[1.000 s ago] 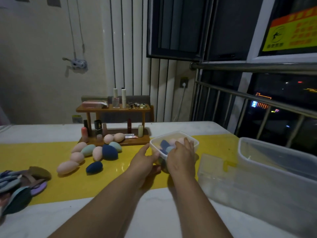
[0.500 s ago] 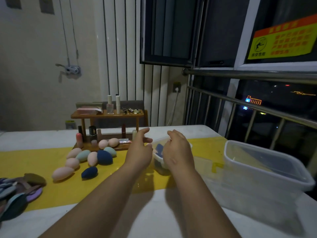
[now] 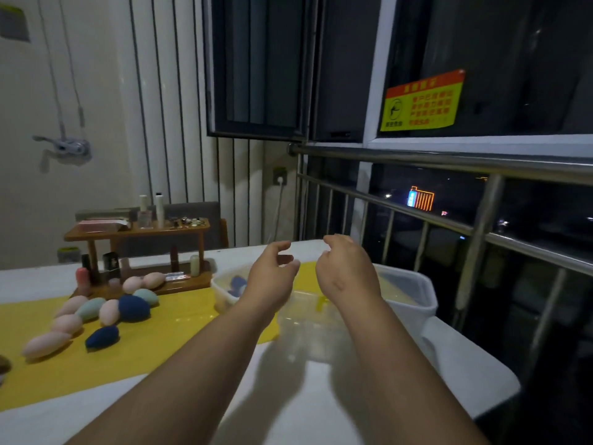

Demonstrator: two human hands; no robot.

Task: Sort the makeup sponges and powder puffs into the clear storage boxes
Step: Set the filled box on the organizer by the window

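Observation:
My left hand point(image 3: 272, 277) and my right hand point(image 3: 348, 271) hover side by side above the table, fingers curled and apart, holding nothing. Just behind and below my left hand sits a small clear box point(image 3: 224, 289) with a few blue and pale sponges inside. A larger clear storage box point(image 3: 414, 290) stands to the right, partly hidden by my right hand. A flat clear lid point(image 3: 305, 316) lies between my forearms. Several egg-shaped makeup sponges point(image 3: 109, 311), pink, mint and dark blue, lie loose on the yellow runner point(image 3: 179, 329) at left.
A wooden two-tier cosmetics rack point(image 3: 138, 229) with bottles and lipsticks stands behind the sponges. The white table's right edge point(image 3: 481, 354) runs close to a metal window railing point(image 3: 449, 220). A dark puff edge shows at far left point(image 3: 3, 364).
Both hands have lifted off the small box and now float above it, empty. The view has swung up and to the right, pushing the puff pile out of frame.

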